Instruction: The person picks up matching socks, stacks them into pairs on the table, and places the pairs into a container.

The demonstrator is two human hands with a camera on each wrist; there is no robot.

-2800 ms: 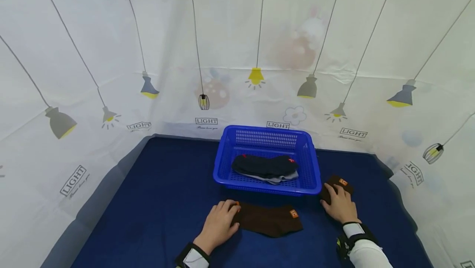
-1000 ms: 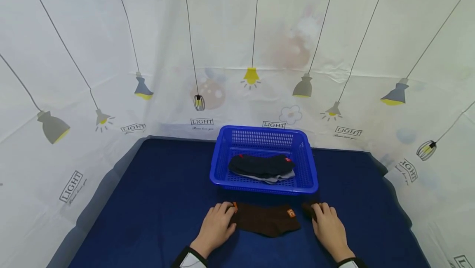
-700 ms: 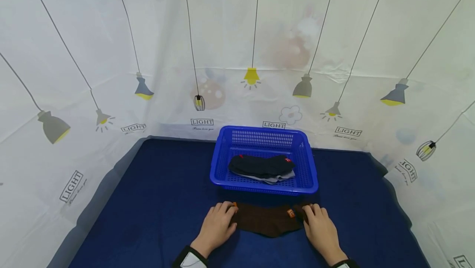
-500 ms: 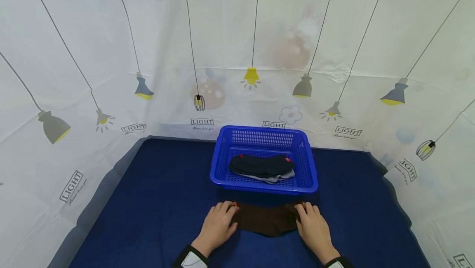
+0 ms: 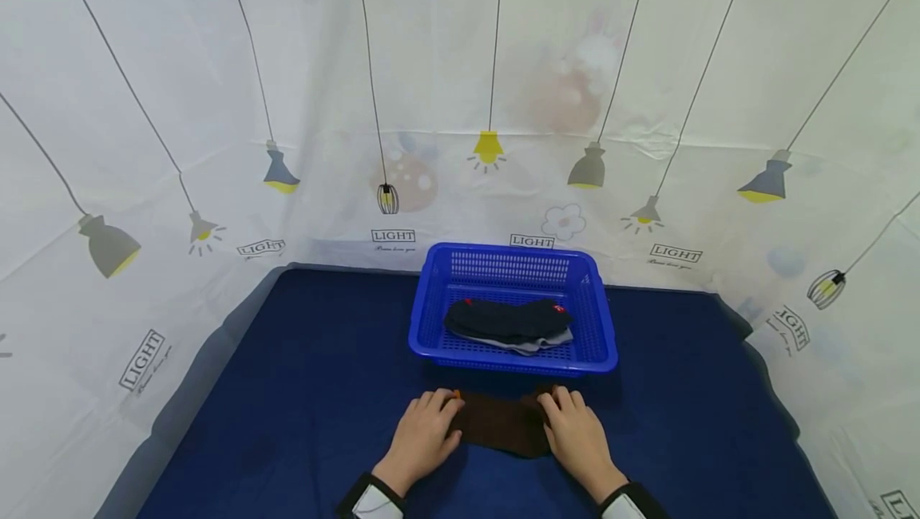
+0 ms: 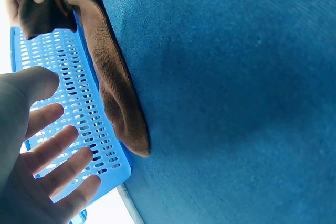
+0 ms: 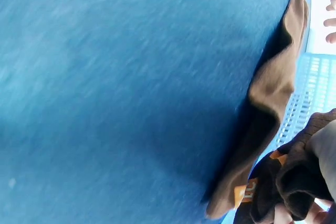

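A brown sock (image 5: pixel 499 423) lies flat across the dark blue cloth, in front of the basket. At its left end is my left hand (image 5: pixel 424 435); in the left wrist view its fingers (image 6: pixel 63 142) are spread and hold nothing. My right hand (image 5: pixel 580 437) grips a second brown sock (image 7: pixel 302 177), bunched up, with an orange label showing in the right wrist view. That sock is over the right end of the lying one, whose orange label (image 7: pixel 240 195) shows beneath it. Whether the two socks touch is unclear.
Just behind the hands stands a blue plastic basket (image 5: pixel 418 327) with slotted walls. Inside it lie dark socks (image 5: pixel 506 319) with red marks, over something light grey (image 5: pixel 528 345). A white curtain (image 5: pixel 323 104) printed with lamps rises behind the table (image 5: pixel 323 343).
My right hand has brought the second sock from right of the basket leftward, over the lying sock's right end. The left hand has stayed nearly still.
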